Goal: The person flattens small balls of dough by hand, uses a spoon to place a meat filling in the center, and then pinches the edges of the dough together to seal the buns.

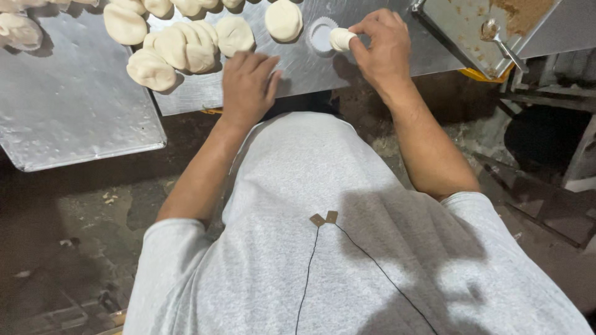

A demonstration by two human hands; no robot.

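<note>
Inspector: What does the right hand have?

Assessor: It pinches a small pale cylindrical piece of dough between thumb and fingertips, the fingers closed narrowly on it. The piece lies on its side, its end just beside a round white fluted mould that sits flat on the silver metal worktable.

Inspector: Is the piece touching the mould?

Assessor: It overlaps the mould's right rim; contact cannot be confirmed.

Inspector: And the left hand?

Assessor: It rests palm down at the table's near edge, fingers loosely together and extended. It holds nothing. Its fingertips lie just below a flattened round of pale dough, apparently not touching it.

Inspector: Other dough on the table?

Assessor: A cluster of overlapping pale dough rounds lies left of the left hand, with one separate round near the table edge. A further single pale round sits just left of the mould. More rounds run off the top of the view.

Inspector: Surroundings?

Assessor: A second flat silver metal tray lies to the left, with a dough piece at its far corner. At upper right, a shallow metal pan with brown powder holds a metal spoon. The person wears a grey short-sleeved shirt with a thin black cable running down its front. The floor below is dark and dusty.
</note>
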